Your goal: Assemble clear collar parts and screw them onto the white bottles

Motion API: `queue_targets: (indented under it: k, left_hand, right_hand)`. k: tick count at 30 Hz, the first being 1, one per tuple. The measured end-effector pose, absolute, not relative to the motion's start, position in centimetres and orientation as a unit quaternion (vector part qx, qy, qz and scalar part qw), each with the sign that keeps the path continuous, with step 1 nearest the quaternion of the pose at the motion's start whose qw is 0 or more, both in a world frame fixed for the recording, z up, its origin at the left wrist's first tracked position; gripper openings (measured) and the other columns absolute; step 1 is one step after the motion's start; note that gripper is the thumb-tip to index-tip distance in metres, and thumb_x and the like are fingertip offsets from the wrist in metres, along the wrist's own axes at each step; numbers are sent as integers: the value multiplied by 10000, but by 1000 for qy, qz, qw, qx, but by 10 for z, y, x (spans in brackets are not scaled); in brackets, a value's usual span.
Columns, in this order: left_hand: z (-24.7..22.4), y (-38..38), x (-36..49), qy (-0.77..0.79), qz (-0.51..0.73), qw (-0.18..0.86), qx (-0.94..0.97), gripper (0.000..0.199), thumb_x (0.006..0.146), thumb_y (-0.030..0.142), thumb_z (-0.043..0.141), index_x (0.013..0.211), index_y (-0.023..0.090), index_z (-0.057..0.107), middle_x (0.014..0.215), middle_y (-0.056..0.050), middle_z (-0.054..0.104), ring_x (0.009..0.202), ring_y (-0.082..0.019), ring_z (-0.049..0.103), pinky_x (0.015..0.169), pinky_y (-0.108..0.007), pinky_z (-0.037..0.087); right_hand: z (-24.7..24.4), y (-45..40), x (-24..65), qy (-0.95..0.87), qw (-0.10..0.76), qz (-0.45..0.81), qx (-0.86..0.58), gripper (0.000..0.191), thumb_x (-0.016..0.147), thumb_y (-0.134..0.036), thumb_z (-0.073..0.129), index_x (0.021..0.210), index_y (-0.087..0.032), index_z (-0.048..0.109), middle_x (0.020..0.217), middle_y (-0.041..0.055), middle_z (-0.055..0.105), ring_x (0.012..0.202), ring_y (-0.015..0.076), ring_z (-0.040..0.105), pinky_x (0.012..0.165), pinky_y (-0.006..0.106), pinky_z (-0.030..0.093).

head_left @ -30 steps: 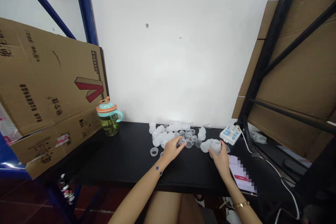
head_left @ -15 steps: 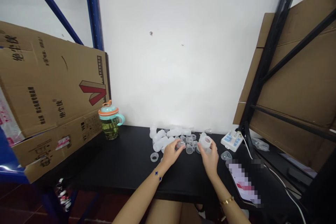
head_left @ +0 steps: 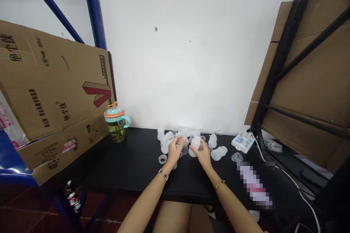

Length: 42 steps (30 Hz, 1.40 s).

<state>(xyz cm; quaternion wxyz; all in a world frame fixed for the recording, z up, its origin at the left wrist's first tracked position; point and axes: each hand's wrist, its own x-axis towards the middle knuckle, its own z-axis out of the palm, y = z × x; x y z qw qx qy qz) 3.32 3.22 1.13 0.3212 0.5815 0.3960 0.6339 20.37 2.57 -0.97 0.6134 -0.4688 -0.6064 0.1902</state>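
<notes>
The right hand (head_left: pixel 203 153) has its thumb and fingers curled around a frosted white, waisted plastic bottle (head_left: pixel 195 146), held above the black tabletop (head_left: pixel 131 167) a little in from its front edge. Just beside it, the left hand (head_left: pixel 176 149) pinches a small clear plastic piece (head_left: pixel 182 140) between thumb and fingers (its exact shape is partly covered by the hand). The two hands are near each other but apart.

Behind the hands, toward the back edge of the tabletop, frosted bottles (head_left: pixel 166 137) lie in a loose heap with clear plastic rings and caps (head_left: pixel 185 150) among them. A translucent round ring (head_left: pixel 162 159) lies flat, to the left of the left wrist. To the right of the right hand, another frosted waisted bottle (head_left: pixel 219 153) lies on its side, and beyond it a clear domed plastic piece (head_left: pixel 237 157) sits near a white power strip (head_left: pixel 242 142) with blue sockets.

A phone (head_left: pixel 254 185), its screen pixelated, lies by the front edge on the right. Toward the back left, beside a large brown cardboard box (head_left: pixel 54 91), stands a clear jug with a turquoise handle and orange-banded lid (head_left: pixel 116 125) (greenish contents inside).
</notes>
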Motion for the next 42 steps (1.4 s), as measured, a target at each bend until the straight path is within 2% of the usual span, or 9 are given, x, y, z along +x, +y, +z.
queue_targets:
  k: [6, 12, 18, 25, 29, 33, 38, 42]
  left_hand:
    - [9, 33, 35, 383, 639, 355, 565, 469, 814, 529, 691, 1121, 174, 668, 1147, -150, 710, 971, -274, 703, 627, -296, 580]
    - [11, 31, 35, 372, 640, 375, 559, 483, 789, 529, 711, 1113, 177, 639, 1126, -141, 710, 995, -284, 691, 579, -277, 569]
    - [16, 27, 35, 349, 630, 368, 587, 378, 806, 476, 708, 1036, 188, 626, 984, -85, 726, 945, -239, 697, 650, -259, 551]
    - [18, 28, 35, 333, 642, 390, 570, 385, 760, 443, 742, 1020, 188, 616, 1083, -104, 696, 884, -215, 687, 588, -244, 536]
    - [19, 30, 36, 308, 649, 410, 562, 391, 738, 414, 770, 1033, 190, 647, 1129, -105, 682, 959, -236, 674, 630, -260, 558]
    - [16, 35, 35, 292, 652, 454, 533, 419, 696, 398, 806, 1018, 165, 671, 1110, -114, 694, 942, -249, 688, 692, -300, 574]
    - [12, 41, 35, 297, 657, 487, 493, 494, 712, 434, 793, 1088, 143, 659, 1187, -158, 677, 1048, -294, 672, 755, -348, 589]
    - [13, 41, 35, 290, 655, 510, 477, 493, 743, 475, 773, 1065, 117, 668, 1120, -158, 698, 965, -287, 695, 770, -375, 588]
  right_hand:
    - [-20, 26, 210, -663, 565, 217, -440, 572, 733, -495, 765, 1198, -198, 617, 1140, 120, 735, 1015, 303, 713, 833, 409, 587]
    - [-22, 22, 205, -696, 519, 239, -436, 576, 723, -456, 787, 1208, -206, 601, 1151, 113, 728, 1022, 305, 706, 751, 374, 600]
    - [-19, 19, 202, -684, 535, 277, -412, 583, 718, -448, 780, 1212, -192, 605, 1150, 116, 721, 988, 294, 706, 730, 377, 611]
    - [-25, 22, 201, -678, 526, 307, -413, 603, 698, -456, 782, 1208, -182, 613, 1137, 104, 718, 985, 280, 692, 758, 386, 606]
    - [-24, 21, 201, -682, 517, 295, -424, 515, 697, -485, 782, 1086, -166, 669, 1055, 109, 743, 954, 302, 698, 785, 418, 593]
    - [-16, 15, 201, -685, 521, 262, -437, 498, 743, -512, 740, 1097, -168, 679, 1037, 101, 752, 930, 304, 702, 791, 419, 574]
    - [-9, 10, 203, -661, 538, 184, -489, 461, 751, -537, 738, 1030, -172, 702, 922, 86, 760, 849, 293, 697, 777, 391, 539]
    - [-7, 8, 204, -630, 574, 194, -486, 482, 776, -571, 712, 1024, -158, 695, 925, 100, 755, 830, 294, 696, 743, 374, 546]
